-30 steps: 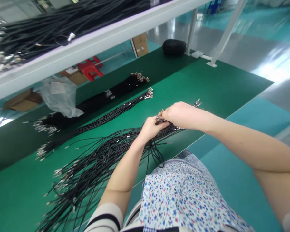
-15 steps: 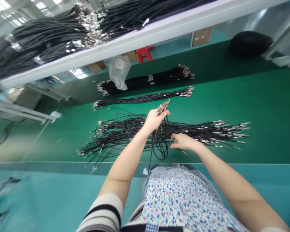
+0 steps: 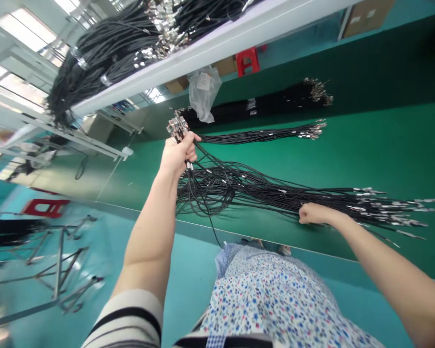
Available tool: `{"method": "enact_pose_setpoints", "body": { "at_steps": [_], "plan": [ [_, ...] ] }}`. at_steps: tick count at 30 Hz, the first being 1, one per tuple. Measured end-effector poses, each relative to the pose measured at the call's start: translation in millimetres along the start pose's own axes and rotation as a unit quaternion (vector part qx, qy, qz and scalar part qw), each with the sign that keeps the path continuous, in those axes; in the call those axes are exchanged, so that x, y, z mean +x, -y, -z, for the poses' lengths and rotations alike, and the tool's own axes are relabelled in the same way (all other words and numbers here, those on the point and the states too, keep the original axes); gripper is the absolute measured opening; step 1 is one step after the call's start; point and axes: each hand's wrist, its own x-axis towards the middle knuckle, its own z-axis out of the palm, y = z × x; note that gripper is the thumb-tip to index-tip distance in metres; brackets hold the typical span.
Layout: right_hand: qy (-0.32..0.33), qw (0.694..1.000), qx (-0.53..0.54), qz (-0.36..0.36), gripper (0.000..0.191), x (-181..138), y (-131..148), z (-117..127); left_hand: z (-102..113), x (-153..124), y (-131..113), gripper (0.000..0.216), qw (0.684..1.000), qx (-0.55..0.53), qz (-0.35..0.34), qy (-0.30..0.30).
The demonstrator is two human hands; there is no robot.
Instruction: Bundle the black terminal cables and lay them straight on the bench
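The left hand [image 3: 179,153] clasps a cluster of metal-ended cables [image 3: 177,126] over the green bench [image 3: 377,150], where the right hand [image 3: 314,213], curled, its grip indiscernible, meets the black cable bundle's [image 3: 271,191] near edge.

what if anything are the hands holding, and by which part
The left hand grips black cables near their metal-tipped ends; whether the right hand holds any cannot be told.

Green bench top [image 3: 369,157] | loose black cables [image 3: 293,194] | slim cable bundle [image 3: 255,137] | thick dark bundle [image 3: 275,100]
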Motion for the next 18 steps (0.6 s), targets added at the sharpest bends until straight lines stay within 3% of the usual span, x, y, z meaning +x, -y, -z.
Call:
{"method": "enact_pose_setpoints", "body": {
  "at_steps": [2,4,6,7,8,11,13,18],
  "plan": [
    [-0.036,0.998,0.003,0.053,0.017,-3,17,16,3,-13,3,0.02,1.0,-0.014,0.026,0.01],
    [-0.148,0.983,0.023,0.106,0.022,2,47,39,3,-29,5,0.02,0.999,-0.028,0.046,0.006],
    [-0.231,0.962,0.054,0.135,0.025,22,82,66,6,-45,4,0.02,0.998,-0.031,0.049,0.011],
    [-0.239,0.961,0.061,0.127,0.024,38,101,77,9,-53,3,0.02,0.999,-0.028,0.041,0.017],
    [-0.22,0.968,0.062,0.104,0.023,56,119,87,12,-59,1,0.022,0.999,-0.022,0.027,0.025],
    [-0.058,0.997,0.058,0.016,0.022,118,163,102,25,-71,-2,0.025,0.998,0.014,-0.02,0.051],
    [0.027,0.997,0.066,-0.016,0.017,152,180,106,34,-73,0,0.025,0.997,0.034,-0.023,0.068],
    [0.061,0.988,0.134,-0.042,0.014,192,181,116,56,-64,23,0.03,0.989,0.005,0.025,0.143]
  ]
}}
